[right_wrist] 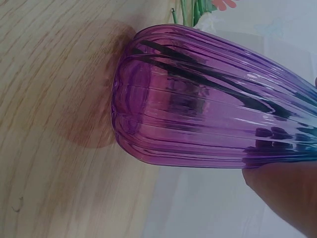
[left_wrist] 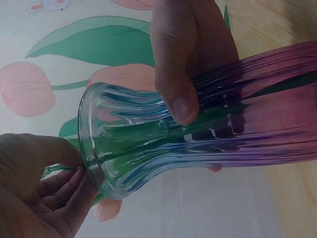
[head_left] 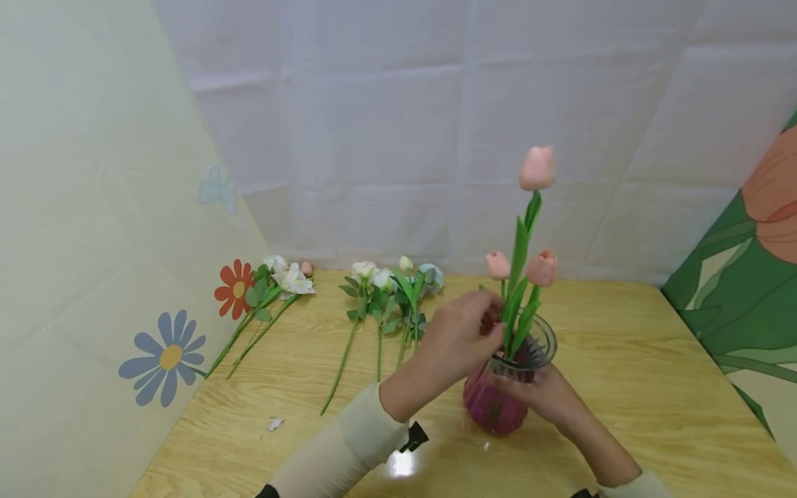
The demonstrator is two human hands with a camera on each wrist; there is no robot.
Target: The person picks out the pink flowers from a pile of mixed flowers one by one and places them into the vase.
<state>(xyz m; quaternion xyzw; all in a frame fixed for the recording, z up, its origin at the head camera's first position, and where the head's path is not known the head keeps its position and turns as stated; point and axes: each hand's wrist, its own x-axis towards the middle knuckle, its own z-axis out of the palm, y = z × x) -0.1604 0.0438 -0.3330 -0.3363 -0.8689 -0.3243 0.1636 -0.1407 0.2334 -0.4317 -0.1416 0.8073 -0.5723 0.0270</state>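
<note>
A ribbed glass vase (head_left: 495,404), purple below and clear bluish at the neck, is at the right of the table in the head view. My right hand (head_left: 551,394) grips its neck, the thumb lying along the glass in the left wrist view. Three pink tulips (head_left: 537,169) rise from the mouth, one much higher than the others. At the rim, my left hand (head_left: 463,332) pinches a green tulip stem; its fingertips are partly hidden in the head view. Dark stems (right_wrist: 208,74) show through the glass in the right wrist view.
White roses (head_left: 364,270) and other flowers lie in a row left of the vase. Farther left is a bunch with a white bloom (head_left: 292,280) and a pink bud. A white scrap (head_left: 276,423) lies near the front. Cloth (head_left: 373,138) hangs behind the table.
</note>
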